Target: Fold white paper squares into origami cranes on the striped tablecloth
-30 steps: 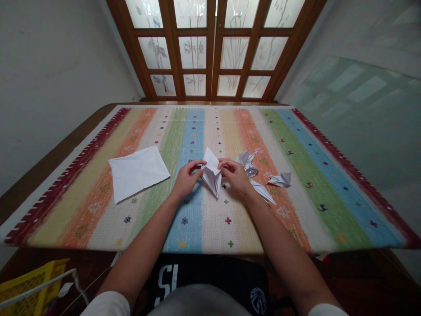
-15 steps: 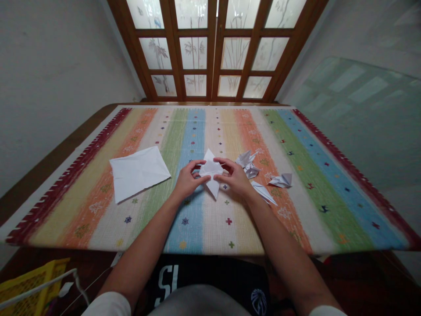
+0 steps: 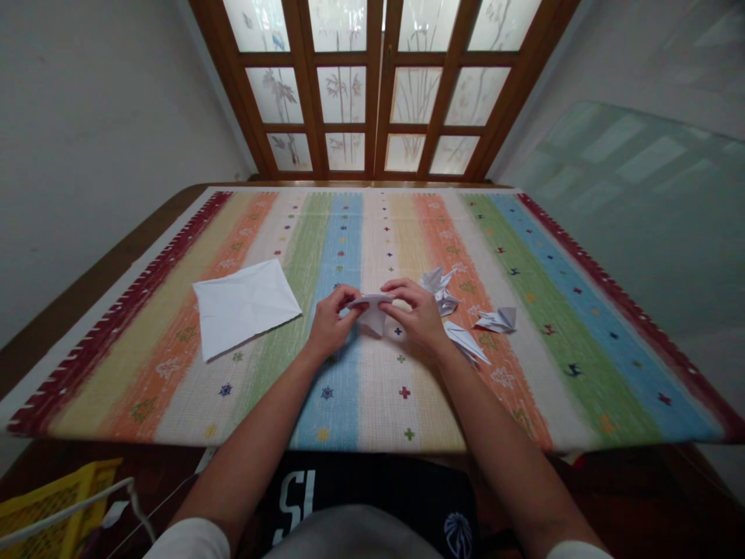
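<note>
A partly folded piece of white paper [image 3: 372,312] lies between my hands at the middle of the striped cloth [image 3: 361,233]. My left hand [image 3: 329,321] pinches its left side with curled fingers. My right hand [image 3: 417,317] grips its right side, fingers bent over the top fold. The paper looks flattened, with only a small point showing below my fingers. Just right of my right hand lie three finished folded paper shapes: one [image 3: 438,286] behind the hand, one [image 3: 466,341] near my wrist, one [image 3: 497,318] further right.
A flat white sheet [image 3: 243,304] lies on the cloth to the left. The table's near edge runs just above my lap. A yellow crate [image 3: 55,497] sits on the floor at the lower left. Wooden glass-panelled doors [image 3: 378,85] stand behind the table.
The paper's raised upper point has been folded down and pressed flatter. Both hands have closed in over it and stayed at the same spot.
</note>
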### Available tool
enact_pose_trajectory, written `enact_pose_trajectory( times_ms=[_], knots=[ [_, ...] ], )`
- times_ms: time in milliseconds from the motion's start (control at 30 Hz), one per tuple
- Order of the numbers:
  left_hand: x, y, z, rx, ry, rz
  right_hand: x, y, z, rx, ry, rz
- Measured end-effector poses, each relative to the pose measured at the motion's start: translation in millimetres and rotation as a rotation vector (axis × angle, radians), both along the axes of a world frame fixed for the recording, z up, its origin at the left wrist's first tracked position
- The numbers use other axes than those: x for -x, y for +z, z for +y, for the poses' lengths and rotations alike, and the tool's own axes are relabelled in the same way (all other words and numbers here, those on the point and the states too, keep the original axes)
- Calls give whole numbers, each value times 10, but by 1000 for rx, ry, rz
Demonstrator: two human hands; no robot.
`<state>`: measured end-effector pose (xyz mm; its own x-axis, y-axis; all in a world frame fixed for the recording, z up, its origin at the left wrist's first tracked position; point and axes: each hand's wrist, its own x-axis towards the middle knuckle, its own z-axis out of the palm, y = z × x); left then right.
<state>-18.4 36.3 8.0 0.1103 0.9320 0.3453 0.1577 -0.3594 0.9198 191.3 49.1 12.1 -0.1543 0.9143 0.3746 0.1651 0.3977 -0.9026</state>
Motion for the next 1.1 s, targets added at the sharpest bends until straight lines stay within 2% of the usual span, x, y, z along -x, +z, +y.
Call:
enact_pose_trajectory(
  times_ms=[167, 267, 367, 467, 567, 667, 900, 1100],
  knots=[
    [-53, -58, 4, 155, 50, -230, 113, -65, -42, 250, 28, 180],
    [-41, -42, 21, 121, 106, -161, 163, -108, -35, 333, 45, 252],
    [-30, -17, 22, 89, 62, -30, 172, -127, -23, 391, 97, 295],
    [-39, -4, 6, 79, -34, -4, 164, -137, -17, 394, 119, 325],
    [-51, -10, -7, 119, -103, -25, 154, -138, -16, 304, 111, 301],
    [-49, -31, 3, 133, -69, -22, 142, -132, -13, 246, 121, 254],
    [-16, -60, 56, 178, -78, -71, 94, -101, 19, 322, 91, 294],
    [5, -29, 67, 102, -8, -63, 79, -62, 28, 393, 119, 329]
  ],
)
